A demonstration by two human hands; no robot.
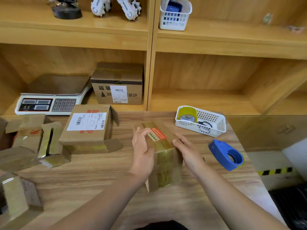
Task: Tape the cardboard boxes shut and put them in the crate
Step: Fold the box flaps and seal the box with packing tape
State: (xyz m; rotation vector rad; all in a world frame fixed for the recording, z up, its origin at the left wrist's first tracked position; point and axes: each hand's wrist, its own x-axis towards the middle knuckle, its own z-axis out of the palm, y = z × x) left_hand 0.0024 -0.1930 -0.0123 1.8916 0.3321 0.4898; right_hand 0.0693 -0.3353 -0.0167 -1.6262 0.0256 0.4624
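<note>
- Cardboard box, small and blocky, stands mid-way across the wood-grain table. Glossy yellowish tape bands its top and near face, and a red label sits on top.
- Left hand lies flat on its left edge, fingers straight, gripping nothing.
- Right hand, fingers straight, flanks its right side; I cannot tell if it touches.
- Blue plastic tape dispenser, curved, lies to the right.
- White perforated basket, far right, holds a tape roll.

A cardboard box bound in glossy tape is seen on a grained wooden table, a smooth blue plastic dispenser at right, a perforated white plastic basket beyond.
</note>
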